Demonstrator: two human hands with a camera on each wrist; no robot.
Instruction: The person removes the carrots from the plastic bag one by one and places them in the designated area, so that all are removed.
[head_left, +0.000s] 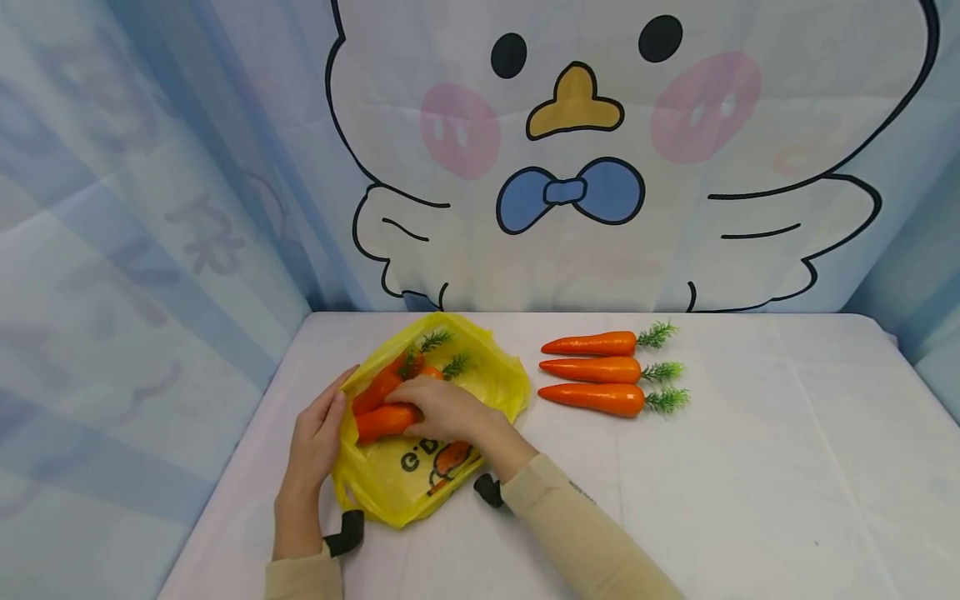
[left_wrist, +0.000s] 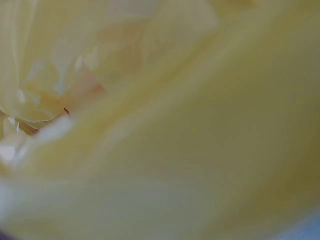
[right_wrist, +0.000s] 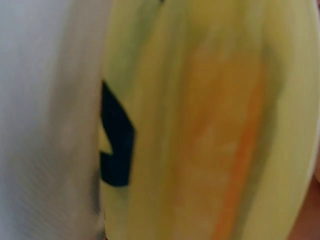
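A yellow plastic bag [head_left: 504,371] lies on the table with its mouth spread, several orange carrots [head_left: 371,396] with green tops inside. At the bag's left edge my left hand [head_left: 318,437] holds the plastic between thumb and fingers. My right hand [head_left: 446,408] reaches into the mouth and grips the nearest carrot [head_left: 381,422], thumb and fingers on either side of its thick end. In the left wrist view, blurred yellow plastic [left_wrist: 200,140] covers nearly everything. The right wrist view has the bag's side [right_wrist: 155,125] close up, with an orange shape showing through.
Three carrots lie in a row right of the bag: a back one [head_left: 592,343], a middle one [head_left: 592,368] and a front one [head_left: 596,398], tops pointing right. White cloth covers the table [head_left: 750,483]. A printed curtain [head_left: 570,267] hangs behind it.
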